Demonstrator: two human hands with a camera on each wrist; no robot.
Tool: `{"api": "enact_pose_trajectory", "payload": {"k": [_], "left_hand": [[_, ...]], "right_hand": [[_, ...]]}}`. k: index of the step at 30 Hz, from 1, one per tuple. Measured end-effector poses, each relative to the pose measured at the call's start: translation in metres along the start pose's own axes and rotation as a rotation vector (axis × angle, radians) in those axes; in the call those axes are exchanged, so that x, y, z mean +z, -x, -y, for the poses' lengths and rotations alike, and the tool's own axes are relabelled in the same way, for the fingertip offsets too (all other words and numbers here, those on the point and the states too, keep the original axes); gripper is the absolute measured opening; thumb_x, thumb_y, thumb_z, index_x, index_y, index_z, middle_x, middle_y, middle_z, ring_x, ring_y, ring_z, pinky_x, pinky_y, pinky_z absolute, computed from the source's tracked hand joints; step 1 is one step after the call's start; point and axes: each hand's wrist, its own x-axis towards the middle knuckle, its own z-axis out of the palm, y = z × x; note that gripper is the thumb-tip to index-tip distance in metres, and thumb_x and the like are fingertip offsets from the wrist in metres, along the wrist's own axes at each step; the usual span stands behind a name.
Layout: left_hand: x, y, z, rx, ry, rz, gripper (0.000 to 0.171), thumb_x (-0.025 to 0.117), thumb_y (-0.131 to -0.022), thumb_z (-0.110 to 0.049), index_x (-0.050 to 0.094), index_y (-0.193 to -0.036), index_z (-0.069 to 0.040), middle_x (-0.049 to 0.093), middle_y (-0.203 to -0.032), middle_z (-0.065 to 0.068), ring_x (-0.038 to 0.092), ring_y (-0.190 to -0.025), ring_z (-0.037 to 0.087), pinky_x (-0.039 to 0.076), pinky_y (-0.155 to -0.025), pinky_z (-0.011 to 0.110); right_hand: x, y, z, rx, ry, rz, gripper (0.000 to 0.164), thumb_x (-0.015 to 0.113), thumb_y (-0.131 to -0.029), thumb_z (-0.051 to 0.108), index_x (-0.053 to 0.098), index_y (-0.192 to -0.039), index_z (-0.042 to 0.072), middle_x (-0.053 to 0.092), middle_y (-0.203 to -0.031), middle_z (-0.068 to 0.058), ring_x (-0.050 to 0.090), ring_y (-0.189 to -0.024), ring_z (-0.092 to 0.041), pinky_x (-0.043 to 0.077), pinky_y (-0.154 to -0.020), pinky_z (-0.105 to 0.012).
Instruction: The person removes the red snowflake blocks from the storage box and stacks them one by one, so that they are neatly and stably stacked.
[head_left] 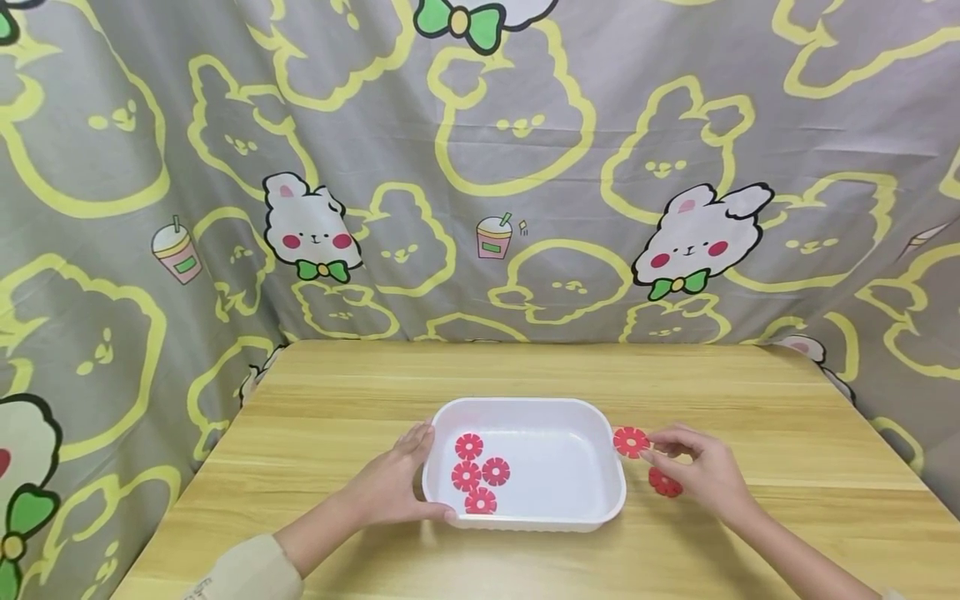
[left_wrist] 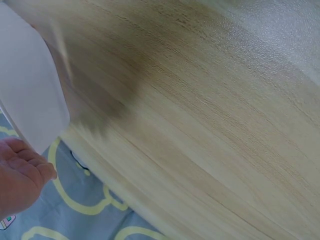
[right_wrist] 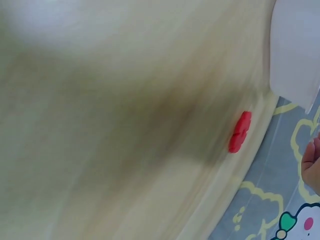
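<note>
A white rectangular plastic tub stands near the front of the table. My left hand holds its left end, thumb at the front rim and fingers along the outer left wall. Several red notched flower-shaped discs lie at the left side inside the tub. Between thumb and fingers, my right hand pinches another red notched disc, just beyond the tub's right rim. Below that hand, a further red disc lies on the table, partly covered by the fingers; the right wrist view shows a red disc on the wood.
The wood-grain table stretches back to a grey curtain printed with yellow outlines and white rabbits. More curtain hangs at the left and right sides of the table.
</note>
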Motion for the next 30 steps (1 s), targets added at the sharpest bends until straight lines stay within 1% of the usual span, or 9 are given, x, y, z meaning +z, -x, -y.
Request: {"api": "enact_pose_trajectory", "payload": {"k": [4, 9, 14, 18, 22, 24, 26, 30], "left_hand": [[0.000, -0.001, 0.000, 0.005, -0.004, 0.001, 0.115, 0.067, -0.064, -0.070, 0.031, -0.140, 0.009, 0.027, -0.148, 0.027, 0.030, -0.136, 0.042, 0.038, -0.104, 0.052], [0.000, -0.001, 0.000, 0.016, -0.008, 0.003, 0.115, 0.067, -0.064, -0.070, 0.030, -0.140, 0.010, 0.027, -0.147, 0.029, 0.030, -0.135, 0.043, 0.038, -0.104, 0.052], [0.000, -0.001, 0.000, 0.016, -0.011, 0.005, 0.115, 0.066, -0.065, -0.070, 0.030, -0.140, 0.010, 0.027, -0.147, 0.028, 0.030, -0.135, 0.042, 0.038, -0.104, 0.052], [0.000, -0.001, 0.000, 0.015, -0.007, 0.002, 0.115, 0.067, -0.065, -0.070, 0.031, -0.140, 0.010, 0.028, -0.147, 0.028, 0.030, -0.135, 0.042, 0.038, -0.104, 0.052], [0.000, -0.001, -0.001, 0.012, 0.002, 0.006, 0.115, 0.067, -0.065, -0.069, 0.030, -0.140, 0.010, 0.027, -0.147, 0.028, 0.030, -0.135, 0.042, 0.038, -0.104, 0.053], [0.000, -0.001, -0.001, 0.010, 0.005, 0.009, 0.115, 0.067, -0.065, -0.069, 0.030, -0.140, 0.009, 0.027, -0.147, 0.028, 0.030, -0.136, 0.042, 0.038, -0.103, 0.053], [0.000, -0.001, 0.000, 0.007, 0.007, 0.011, 0.115, 0.066, -0.065, -0.070, 0.030, -0.140, 0.009, 0.027, -0.148, 0.027, 0.030, -0.136, 0.042, 0.038, -0.103, 0.053], [0.001, 0.000, 0.000, 0.002, 0.010, 0.011, 0.115, 0.066, -0.065, -0.070, 0.030, -0.141, 0.008, 0.026, -0.148, 0.027, 0.030, -0.136, 0.041, 0.038, -0.103, 0.054]], "right_hand": [[-0.004, 0.007, -0.008, 0.000, -0.009, -0.020, 0.016, 0.077, -0.069, 0.001, 0.071, -0.083, 0.005, 0.060, -0.071, 0.018, 0.052, -0.066, 0.006, 0.044, -0.059, -0.010], [-0.008, 0.015, -0.017, 0.015, 0.008, -0.030, 0.016, 0.077, -0.069, 0.001, 0.071, -0.083, 0.005, 0.059, -0.069, 0.018, 0.051, -0.065, 0.006, 0.043, -0.058, -0.009], [-0.009, 0.023, -0.028, 0.039, 0.016, -0.022, 0.015, 0.076, -0.070, -0.001, 0.070, -0.083, 0.003, 0.060, -0.069, 0.018, 0.052, -0.065, 0.007, 0.045, -0.057, -0.009], [-0.009, 0.030, -0.037, 0.092, 0.032, -0.008, 0.015, 0.074, -0.071, -0.001, 0.070, -0.086, 0.001, 0.061, -0.072, 0.017, 0.053, -0.066, 0.008, 0.048, -0.058, -0.010], [-0.007, 0.033, -0.046, 0.160, 0.034, -0.003, 0.015, 0.073, -0.073, 0.000, 0.070, -0.088, 0.000, 0.061, -0.073, 0.019, 0.053, -0.067, 0.009, 0.048, -0.060, -0.008], [-0.006, 0.035, -0.049, 0.180, 0.037, -0.005, 0.015, 0.074, -0.074, 0.001, 0.070, -0.088, -0.001, 0.062, -0.073, 0.019, 0.053, -0.067, 0.010, 0.048, -0.060, -0.007], [-0.005, 0.037, -0.053, 0.185, 0.042, -0.007, 0.014, 0.074, -0.074, 0.003, 0.071, -0.087, 0.000, 0.063, -0.071, 0.016, 0.052, -0.066, 0.010, 0.047, -0.059, -0.007], [-0.004, 0.040, -0.058, 0.181, 0.033, -0.006, 0.015, 0.075, -0.075, 0.009, 0.071, -0.086, -0.001, 0.065, -0.069, 0.003, 0.052, -0.064, 0.008, 0.046, -0.057, -0.009]]}}
